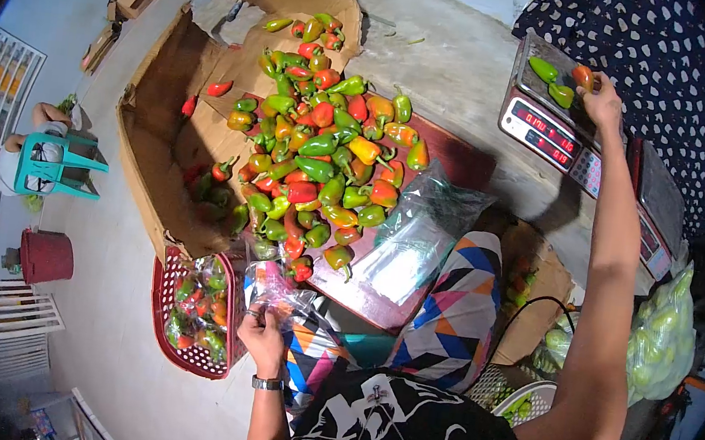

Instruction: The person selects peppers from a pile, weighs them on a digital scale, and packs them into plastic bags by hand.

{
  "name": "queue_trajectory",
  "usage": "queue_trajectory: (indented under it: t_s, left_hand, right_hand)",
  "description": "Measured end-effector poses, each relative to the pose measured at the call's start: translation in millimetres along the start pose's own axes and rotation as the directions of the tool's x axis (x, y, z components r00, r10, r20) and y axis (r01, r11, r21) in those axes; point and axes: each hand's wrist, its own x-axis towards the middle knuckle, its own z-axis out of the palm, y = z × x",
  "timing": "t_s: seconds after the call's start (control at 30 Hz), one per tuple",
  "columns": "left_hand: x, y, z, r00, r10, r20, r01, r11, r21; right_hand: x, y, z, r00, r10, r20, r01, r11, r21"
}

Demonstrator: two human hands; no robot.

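My right hand (pixel 603 103) reaches out to the digital scale (pixel 542 130) and has its fingers closed around an orange-red pepper (pixel 583 77) at the pan. Two green peppers (pixel 544 69) lie on the pan beside it, and the red display is lit. Down at the left, my left hand (pixel 263 341), with a metal watch on the wrist, grips a clear plastic bag (pixel 264 284) near my knee. A big heap of red, green and orange peppers (pixel 317 143) covers much of the dark red board (pixel 453 158) before me.
An opened cardboard box (pixel 152 126) stands behind the heap. Clear plastic bags (pixel 407 234) lie on the board. A red basket (pixel 161 303) holds bagged peppers at left. A second scale (pixel 659 209) and a bulging green bag (pixel 668 326) are at right. Someone sits by a teal chair (pixel 36 163).
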Motion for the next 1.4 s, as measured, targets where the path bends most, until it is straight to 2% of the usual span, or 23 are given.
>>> queue_trajectory:
  t_s: [0.07,0.2,0.23,0.43,0.53,0.63,0.73,0.8,0.87,0.9,1.0,1.03,1.1,1.13,1.17,1.2,1.23,1.27,1.3,1.33,1.4]
  left_hand:
    - [0,-1,0,1.0,-0.002,-0.003,0.002,1.0,-0.012]
    - [0,7,-2,0.998,-0.029,0.049,0.024,0.995,0.092]
    - [1,6,-1,0.999,-0.033,0.034,0.03,0.997,0.073]
    - [0,11,-1,0.996,-0.078,0.036,0.076,0.996,0.047]
    - [1,6,0,0.997,-0.065,0.031,0.064,0.998,0.028]
    - [1,0,-1,0.999,-0.046,0.025,0.045,0.998,0.045]
    - [0,1,-1,0.998,-0.05,0.033,0.048,0.996,0.069]
    - [0,8,-1,0.999,-0.034,0.029,0.031,0.995,0.091]
    - [0,-3,-1,1.0,-0.01,0.024,0.009,1.0,0.028]
    - [1,-4,0,1.0,0.015,0.006,-0.015,1.0,0.016]
    - [1,-4,1,0.999,0.019,-0.03,-0.019,1.0,-0.019]
    - [1,-4,2,1.0,0.009,-0.029,-0.01,0.999,-0.044]
    - [0,-13,3,0.999,0.005,-0.034,-0.007,0.997,-0.082]
    - [-1,-15,1,0.999,0.012,-0.033,-0.014,0.997,-0.08]
    - [0,-14,1,0.999,0.017,-0.033,-0.02,0.997,-0.078]
    - [0,-13,3,0.999,0.02,-0.035,-0.023,0.997,-0.079]
    - [0,-12,0,0.998,0.06,-0.027,-0.059,0.998,0.012]
    - [0,-6,-1,1.0,0.028,-0.012,-0.027,0.998,0.057]
    - [-2,-4,0,1.0,0.025,-0.011,-0.024,0.999,0.034]
    - [0,-3,1,0.999,0.03,-0.011,-0.03,1.0,0.011]
    - [-1,0,3,0.999,0.037,-0.022,-0.038,0.999,-0.035]
  right_hand:
    - [35,17,14,0.993,0.011,0.114,0.006,0.989,-0.148]
    - [36,-2,17,0.957,0.202,0.208,-0.115,0.923,-0.367]
    - [38,-6,17,0.931,0.234,0.282,-0.102,0.904,-0.414]
    - [23,-18,14,0.934,0.221,0.281,-0.077,0.891,-0.447]
    - [22,-14,12,0.949,0.171,0.265,-0.067,0.93,-0.361]
    - [-2,-21,5,0.981,-0.185,0.057,0.194,0.931,-0.31]
    - [-24,-42,-10,0.908,-0.349,0.23,0.412,0.844,-0.345]
    - [-35,-47,-9,0.922,-0.319,0.22,0.383,0.834,-0.397]
    - [-42,-58,-12,0.938,-0.276,0.212,0.344,0.821,-0.456]
    - [-45,-61,-15,0.93,-0.325,0.173,0.368,0.839,-0.4]
    - [-48,-72,-25,0.958,-0.268,0.102,0.282,0.945,-0.166]
    - [-50,-74,-29,0.98,-0.186,0.068,0.185,0.982,0.026]
    - [-57,-78,-36,0.998,-0.009,0.056,-0.015,0.914,0.406]
    - [-67,-81,-33,0.998,0.055,0.044,-0.07,0.725,0.685]
    - [-89,-100,-34,0.991,0.118,0.055,-0.103,0.453,0.885]
    - [-102,-111,-35,0.982,0.169,0.086,-0.109,0.13,0.985]
    - [-108,-96,-17,0.978,0.039,0.207,-0.198,-0.159,0.967]
    - [-141,-121,-9,0.95,0.152,0.272,-0.191,-0.405,0.894]
    - [-174,-138,19,0.961,0.126,0.248,-0.18,-0.399,0.899]
    - [-218,-149,56,0.969,-0.142,0.202,-0.24,-0.34,0.91]
    - [-305,-229,77,0.933,-0.284,0.219,-0.225,0.01,0.974]
